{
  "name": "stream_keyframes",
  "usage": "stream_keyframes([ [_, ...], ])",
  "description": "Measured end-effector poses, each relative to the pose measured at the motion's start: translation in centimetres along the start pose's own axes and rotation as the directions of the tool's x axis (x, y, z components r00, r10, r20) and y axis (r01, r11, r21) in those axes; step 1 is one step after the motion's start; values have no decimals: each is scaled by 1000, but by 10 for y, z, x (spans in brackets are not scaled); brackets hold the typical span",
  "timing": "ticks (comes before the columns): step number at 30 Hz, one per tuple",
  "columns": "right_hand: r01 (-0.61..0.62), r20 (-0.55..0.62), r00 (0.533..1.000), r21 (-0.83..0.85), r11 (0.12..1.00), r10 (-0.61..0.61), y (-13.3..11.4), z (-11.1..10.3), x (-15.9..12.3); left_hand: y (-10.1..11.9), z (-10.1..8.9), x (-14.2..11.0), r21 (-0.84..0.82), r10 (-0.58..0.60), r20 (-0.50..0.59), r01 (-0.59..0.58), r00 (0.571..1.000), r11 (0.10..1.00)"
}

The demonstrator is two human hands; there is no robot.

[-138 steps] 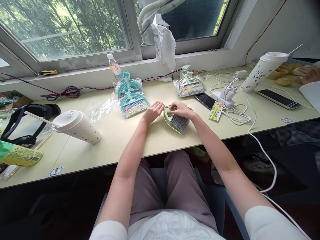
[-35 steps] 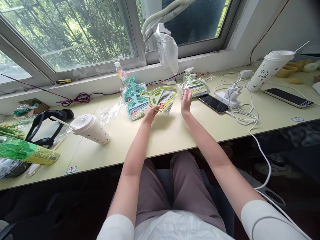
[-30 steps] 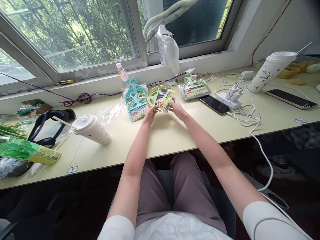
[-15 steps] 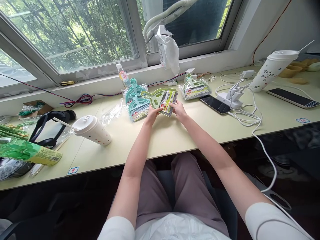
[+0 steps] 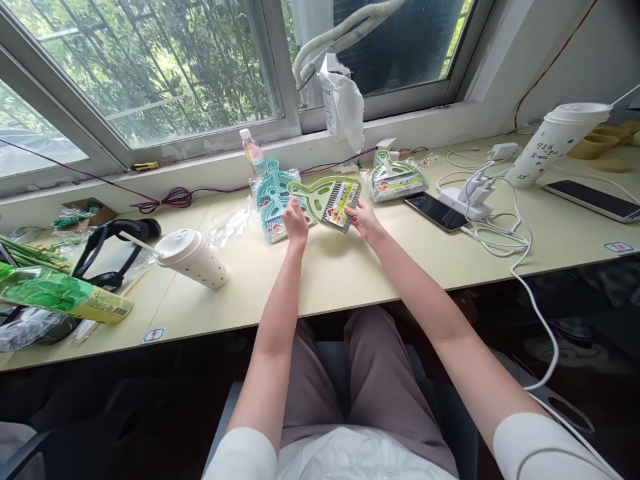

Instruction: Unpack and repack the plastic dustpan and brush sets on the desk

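1. A pale green dustpan-and-brush set (image 5: 319,200) is held up over the middle of a cream table (image 5: 340,280), its handle pointing left and its bristles to the right.
2. The wearer's right hand (image 5: 364,221) grips the set's lower right edge, fingers closed on it beside a printed yellow-and-white card (image 5: 343,202) that lies across the bristles.
3. The left hand (image 5: 295,220) is raised with bent fingers just beside the set's handle; whether it touches or pinches anything cannot be told.
4. Behind that hand lie two teal dustpan sets (image 5: 273,175), one partly covering the other, with a drink bottle (image 5: 253,153) behind them.
5. To the right, near the window wall, sits another green set in clear wrapping (image 5: 395,180), with a dark phone (image 5: 435,211) and a white power strip (image 5: 465,203) close by.
6. At left, a lidded white cup (image 5: 193,259) with a straw stands near crumpled clear plastic (image 5: 230,230).
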State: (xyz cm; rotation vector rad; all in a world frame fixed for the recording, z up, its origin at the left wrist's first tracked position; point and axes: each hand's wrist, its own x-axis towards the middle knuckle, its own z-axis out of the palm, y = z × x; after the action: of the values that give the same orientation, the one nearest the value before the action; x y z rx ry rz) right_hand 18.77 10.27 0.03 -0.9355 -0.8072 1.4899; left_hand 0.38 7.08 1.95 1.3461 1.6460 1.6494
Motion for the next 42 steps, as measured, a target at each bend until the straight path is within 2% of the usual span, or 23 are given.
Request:
stream_keyframes([
  [2,4,-6,1000,4,1000,-4,-1,-2,2,1,-20,6,326,152,-189,-83,970,942],
  [3,6,-7,1000,6,1000,-5,-1,-3,3,0,-31,9,473,206,-251,-66,946,878],
  [5,8,-2,1000,9,1000,-8,-1,-5,3,-5,-52,15,670,249,-338,47,908,741],
  [6,8,2,1000,9,1000,-8,-1,-5,3,-8,-61,19,713,225,-375,125,899,690],
  [8,1,13,1000,4,1000,-1,-1,-4,1,-16,-75,25,722,99,-421,267,902,639],
  [10,-8,16,1000,6,1000,8,-2,-3,0,-21,-82,30,691,-34,-412,337,911,639],
  [11,-11,16,1000,10,1000,10,-2,-2,-1,-23,-84,31,683,-63,-400,343,914,645],
  [13,-10,12,1000,24,1000,10,-2,-2,-2,-26,-85,33,692,-31,-414,336,910,639],
  [16,-2,12,1000,46,999,2,-2,-3,-1,-31,-88,35,709,29,-502,392,864,587],
  [19,-6,2,1000,48,999,6,-2,-5,0,-39,-97,36,687,-106,-526,495,844,533],
  [22,-19,-16,1000,30,999,20,-2,-6,0,-44,-107,38,704,-245,-455,515,856,489],
  [26,-26,-23,999,21,999,26,-2,-7,1,-44,-115,42,699,-242,-435,495,867,516],
  [30,-22,-33,999,34,999,23,-1,-8,2,-43,-119,42,610,-162,-478,459,863,646],
  [33,-23,-37,999,53,998,25,-2,-9,3,-31,-119,38,540,30,-586,363,810,760],
  [35,-29,-37,999,48,998,31,-2,-8,3,-14,-116,33,530,155,-626,272,764,803],
  [36,-30,-36,999,40,999,32,-2,-8,2,-3,-112,30,533,199,-625,225,755,816],
  [39,-24,-33,999,26,999,25,-3,-7,0,26,-96,19,527,278,-607,116,744,842],
  [42,-27,-54,998,47,999,30,-5,-7,-1,37,-74,10,508,359,-630,17,689,861],
])
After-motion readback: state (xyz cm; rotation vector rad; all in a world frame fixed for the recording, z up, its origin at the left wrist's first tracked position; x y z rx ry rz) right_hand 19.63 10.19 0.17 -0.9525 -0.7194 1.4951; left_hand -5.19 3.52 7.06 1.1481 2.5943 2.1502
